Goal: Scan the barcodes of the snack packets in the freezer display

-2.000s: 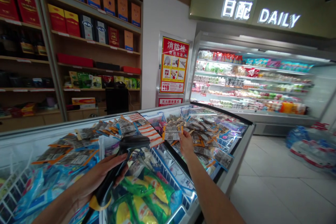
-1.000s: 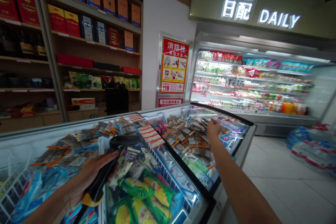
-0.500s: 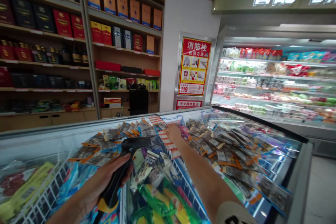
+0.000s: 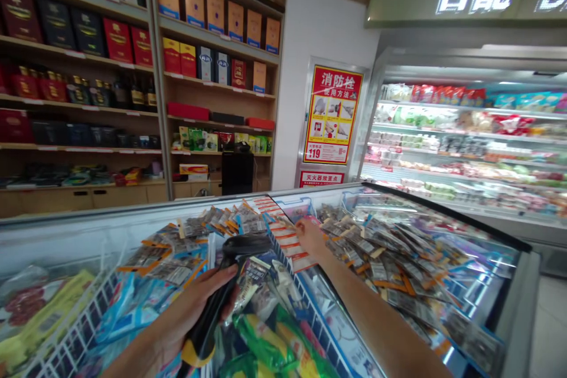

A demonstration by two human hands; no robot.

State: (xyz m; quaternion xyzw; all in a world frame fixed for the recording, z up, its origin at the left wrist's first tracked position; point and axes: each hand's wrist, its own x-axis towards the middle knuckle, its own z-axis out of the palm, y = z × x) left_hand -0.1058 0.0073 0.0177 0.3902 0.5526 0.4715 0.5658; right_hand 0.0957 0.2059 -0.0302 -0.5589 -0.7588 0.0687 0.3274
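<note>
In my left hand (image 4: 206, 298) is a black barcode scanner (image 4: 212, 307) with a yellow-orange band near the base of its grip. My fingers wrap round the handle, and its head points away over the freezer. My right hand (image 4: 312, 239) reaches across the chest freezer (image 4: 146, 209), its fingers curled down at the strip of red-and-white price labels (image 4: 287, 239) on the basket divider. A pink package lies beside these fingers, and whatever they may pinch is hidden. Ice creams in green and yellow wrappers (image 4: 270, 336) lie below, between my arms.
Piles of brown-and-orange packets (image 4: 376, 248) fill the freezer's right side. White wire baskets (image 4: 66, 331) divide the left side, with blue packages (image 4: 137, 307) in one. Shelves of boxes (image 4: 119, 41) stand behind left, a lit refrigerated display (image 4: 465, 142) behind right.
The view has swung slightly left. My right hand has shifted right along the price labels, towards me. The scanner remains in my left hand and sits further right in view.
</note>
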